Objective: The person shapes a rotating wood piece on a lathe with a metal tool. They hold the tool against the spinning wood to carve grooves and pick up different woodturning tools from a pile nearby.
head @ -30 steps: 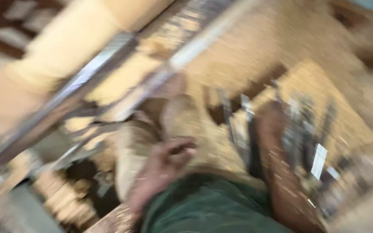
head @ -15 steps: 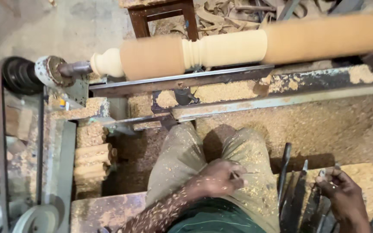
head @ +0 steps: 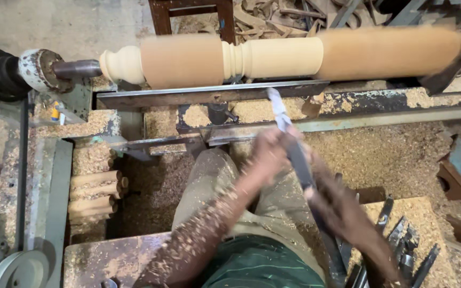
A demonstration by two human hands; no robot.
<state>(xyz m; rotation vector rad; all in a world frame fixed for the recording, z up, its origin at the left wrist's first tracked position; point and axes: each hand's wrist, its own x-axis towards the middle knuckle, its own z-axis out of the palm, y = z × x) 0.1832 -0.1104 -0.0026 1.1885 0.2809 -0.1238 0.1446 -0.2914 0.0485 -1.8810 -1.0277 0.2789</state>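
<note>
— What is the person at the lathe holding?

— A long metal chisel (head: 294, 144). The left hand (head: 268, 157) is closing around the shaft near the front; the right hand (head: 329, 200) is gripping it further back, by the handle end. Both are blurred, but the fingers are clearly wrapping the tool. Its pale tip is pointing up toward the steel tool rest (head: 214, 95), just beneath the workpiece.

— And the workpiece?

— A light wooden spindle (head: 273, 56) is lying across the top of the view, mounted on the lathe's drive end (head: 38, 69) at the left. Beads and a rounded knob are already showing on it; the wider sections are looking blurred.

— What is lying around?

— Sawdust (head: 390, 154) is covering the lathe bed and floor, and shavings are clinging to the left forearm. More dark chisels (head: 401, 240) are resting on a sawdust-covered board at the person's right. Short turned wooden pieces (head: 94, 194) are stacking up at the left, beside a belt and a pale pulley wheel (head: 20, 269).
</note>
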